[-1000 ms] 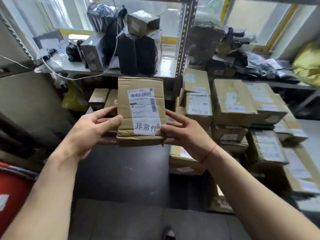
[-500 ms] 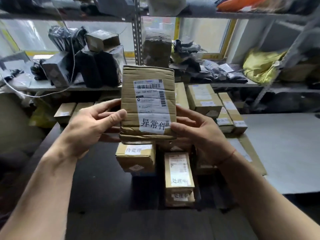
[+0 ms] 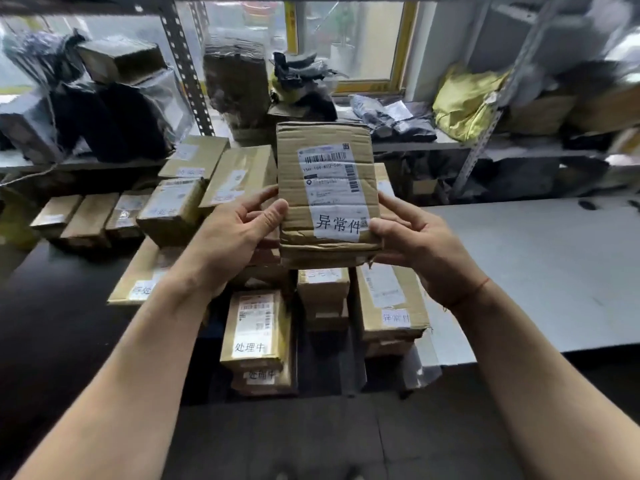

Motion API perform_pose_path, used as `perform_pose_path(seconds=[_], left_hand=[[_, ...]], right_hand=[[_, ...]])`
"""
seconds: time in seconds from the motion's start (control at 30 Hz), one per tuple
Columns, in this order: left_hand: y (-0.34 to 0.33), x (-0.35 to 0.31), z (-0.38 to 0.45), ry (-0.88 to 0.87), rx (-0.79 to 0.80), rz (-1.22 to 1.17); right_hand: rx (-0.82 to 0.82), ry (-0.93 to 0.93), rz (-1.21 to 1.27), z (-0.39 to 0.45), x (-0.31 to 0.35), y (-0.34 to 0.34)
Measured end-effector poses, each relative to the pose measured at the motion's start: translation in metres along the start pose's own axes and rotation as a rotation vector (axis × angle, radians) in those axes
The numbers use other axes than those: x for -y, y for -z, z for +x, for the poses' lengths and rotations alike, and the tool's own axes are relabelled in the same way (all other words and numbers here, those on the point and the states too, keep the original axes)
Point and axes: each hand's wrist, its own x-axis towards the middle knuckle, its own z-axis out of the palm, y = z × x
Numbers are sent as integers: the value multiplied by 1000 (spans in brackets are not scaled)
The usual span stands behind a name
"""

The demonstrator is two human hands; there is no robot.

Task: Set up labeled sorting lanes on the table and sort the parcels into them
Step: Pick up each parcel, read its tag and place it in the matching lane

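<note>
Head view: a dark tabletop (image 3: 69,323) meets a pale grey sheet (image 3: 536,271) on the right, with metal shelving (image 3: 183,64) and a window behind. Brown cardboard parcels (image 3: 256,327) with white labels lie in rows on the table. Raised above them, a creased brown cardboard parcel (image 3: 325,192) is gripped at its lower edges by the left hand (image 3: 235,233) and right hand (image 3: 415,244), thumbs on its labelled face.

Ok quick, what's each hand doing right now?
Left hand: holds the cardboard parcel by its left edge.
Right hand: holds the same parcel's right edge.
</note>
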Motion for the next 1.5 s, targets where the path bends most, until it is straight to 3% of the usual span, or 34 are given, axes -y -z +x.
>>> perform_pose_path(seconds=[0.3,0.57,1.23,1.5], left_hand=[[-92,51,46,49,206,158],[-136,85,74,299,286,211],[-143,117,82,419,255,247],[-136,108,75,250,145,494]], right_hand=[[-85,-140,-160,-26,-32,89],[-111,-331,-127,-21,-78,123],[-92,-427,-150,-11,-113,127],[-257,-390,-222,-21,-118,120]])
